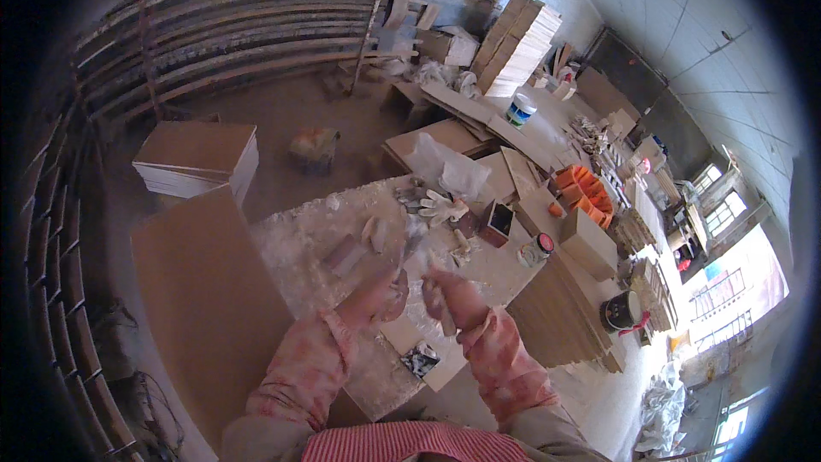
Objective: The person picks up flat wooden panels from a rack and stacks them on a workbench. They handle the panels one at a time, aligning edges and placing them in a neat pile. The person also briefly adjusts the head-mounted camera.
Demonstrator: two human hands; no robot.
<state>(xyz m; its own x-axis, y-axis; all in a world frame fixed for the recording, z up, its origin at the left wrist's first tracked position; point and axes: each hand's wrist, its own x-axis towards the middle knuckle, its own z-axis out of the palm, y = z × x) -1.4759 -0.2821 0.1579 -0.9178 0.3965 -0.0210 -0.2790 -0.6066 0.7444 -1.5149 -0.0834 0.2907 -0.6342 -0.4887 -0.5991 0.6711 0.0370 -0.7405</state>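
My left hand [389,297] is closed above the near part of a dusty, white-smeared worktable [299,231]. A thin grey blade-like tool [414,245] sticks up from its fingers, blurred against the table. Beside it, my right hand [448,298] has its fingers curled downward; whatever they hold, if anything, is hidden. Between my forearms, a pale flat board [445,366] carries a small dark container [421,359] with white stuff in it. Farther up lie a brown block [343,255], a white work glove [442,207] and a dark open box [496,224].
A large brown panel [209,291] leans at the left, near a panel stack [197,150]. To the right stand a red-lidded jar [536,250], stacked boards [556,312], a black bucket [622,311] and orange trays [584,194]. Beyond the table are a stool [315,147] and a rack [248,26].
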